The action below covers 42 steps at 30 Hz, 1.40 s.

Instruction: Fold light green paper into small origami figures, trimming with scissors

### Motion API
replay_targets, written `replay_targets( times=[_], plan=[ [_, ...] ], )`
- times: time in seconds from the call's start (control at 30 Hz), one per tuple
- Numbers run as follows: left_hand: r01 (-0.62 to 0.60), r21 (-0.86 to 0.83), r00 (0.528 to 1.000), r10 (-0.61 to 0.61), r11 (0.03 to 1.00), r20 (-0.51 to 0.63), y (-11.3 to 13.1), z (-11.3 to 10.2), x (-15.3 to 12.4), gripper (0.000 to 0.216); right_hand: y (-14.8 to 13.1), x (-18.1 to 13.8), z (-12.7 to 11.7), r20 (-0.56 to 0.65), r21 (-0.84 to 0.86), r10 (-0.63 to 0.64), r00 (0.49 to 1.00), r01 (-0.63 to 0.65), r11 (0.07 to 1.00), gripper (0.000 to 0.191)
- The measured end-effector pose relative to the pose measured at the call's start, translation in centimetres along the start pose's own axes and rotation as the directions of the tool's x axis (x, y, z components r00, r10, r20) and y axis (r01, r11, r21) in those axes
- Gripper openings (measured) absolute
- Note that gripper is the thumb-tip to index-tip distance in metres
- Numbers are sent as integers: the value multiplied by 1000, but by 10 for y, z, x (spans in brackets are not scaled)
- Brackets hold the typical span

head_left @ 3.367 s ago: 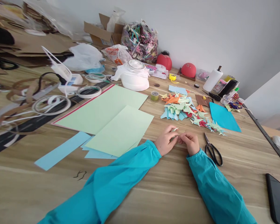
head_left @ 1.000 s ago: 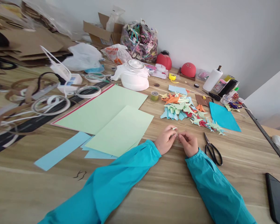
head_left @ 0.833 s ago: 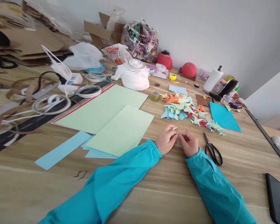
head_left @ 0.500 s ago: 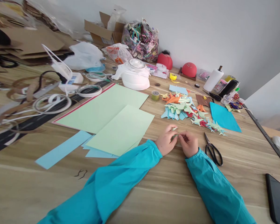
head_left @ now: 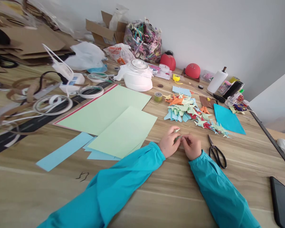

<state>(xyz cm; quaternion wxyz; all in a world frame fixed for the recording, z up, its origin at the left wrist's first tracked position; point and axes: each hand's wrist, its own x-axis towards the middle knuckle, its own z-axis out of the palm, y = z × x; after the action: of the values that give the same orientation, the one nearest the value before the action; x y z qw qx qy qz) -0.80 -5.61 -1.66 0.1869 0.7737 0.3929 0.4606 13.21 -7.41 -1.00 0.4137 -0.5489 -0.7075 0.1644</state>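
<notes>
Between the fingers of my left hand (head_left: 168, 144) is a small pale green folded paper piece (head_left: 177, 130), mostly covered, with one pointed tip sticking out. My right hand (head_left: 192, 147) is closed in a pinch at the near end of the same piece, its fingertips almost meeting those of the left. To the right of my right hand lie black-handled scissors (head_left: 217, 153), blades pointing away. Just beyond both hands is a pile of folded paper figures (head_left: 184, 109) in green, blue, orange and red.
Pale green sheets (head_left: 124, 133) cover blue paper on the left, beside a blue strip (head_left: 65, 152). A thread spool (head_left: 158, 97) stands behind the hands. Turquoise paper (head_left: 229, 119) lies right of the pile, and a phone (head_left: 283, 202) at the right edge. Cables and tape rolls (head_left: 90, 91) crowd the left.
My fingers have shifted very slightly around the small folded paper. Everything else stays where it was.
</notes>
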Motion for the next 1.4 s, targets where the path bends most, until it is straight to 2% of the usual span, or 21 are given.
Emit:
replay_targets(
  times=[0.1,0.2,0.3,0.43,0.57,0.7,0.83,0.93,1.0,1.1,1.17,1.23,1.4],
  plan=[
    [16,-14,1000,-16,1000,17,0,0,0,10,2,-2,1,-51,-97,-83,995,78,992,15],
    [28,-41,999,-26,999,45,0,-1,0,10,4,-3,2,-72,-270,-223,972,196,943,16],
    [36,-66,997,-31,997,72,1,-1,1,11,3,-2,0,-48,-433,-379,924,323,842,18],
    [51,-105,996,-42,993,84,2,-2,1,12,-1,1,-3,11,-577,-556,831,459,675,20],
    [90,-141,993,-79,986,82,2,-3,3,14,-4,0,-3,95,-642,-600,794,510,573,17],
    [116,-191,993,-111,975,36,1,-4,5,16,-3,-1,0,140,-627,-593,793,534,567,21],
    [125,-227,992,-124,966,16,-1,-4,5,15,-3,-3,1,154,-604,-555,818,522,602,28],
    [141,-243,989,-148,960,-9,-3,-3,5,13,-4,-5,2,110,-533,-483,869,462,709,29],
    [149,-258,986,-163,955,-35,-4,-2,5,12,-3,-6,1,35,-423,-381,924,360,832,29],
    [156,-269,984,-174,950,-44,-5,-2,5,11,-1,-5,0,-84,-149,-118,989,105,983,27],
    [157,-259,985,-171,953,-34,-5,-1,5,11,2,-3,-1,-87,44,52,995,-48,998,26],
    [152,-239,986,-164,959,-29,-4,-2,5,11,5,0,-1,-34,170,149,988,-141,975,29],
    [103,-181,994,-106,978,-6,-2,-3,3,12,7,4,-1,94,293,168,981,-189,937,32]
  ],
)
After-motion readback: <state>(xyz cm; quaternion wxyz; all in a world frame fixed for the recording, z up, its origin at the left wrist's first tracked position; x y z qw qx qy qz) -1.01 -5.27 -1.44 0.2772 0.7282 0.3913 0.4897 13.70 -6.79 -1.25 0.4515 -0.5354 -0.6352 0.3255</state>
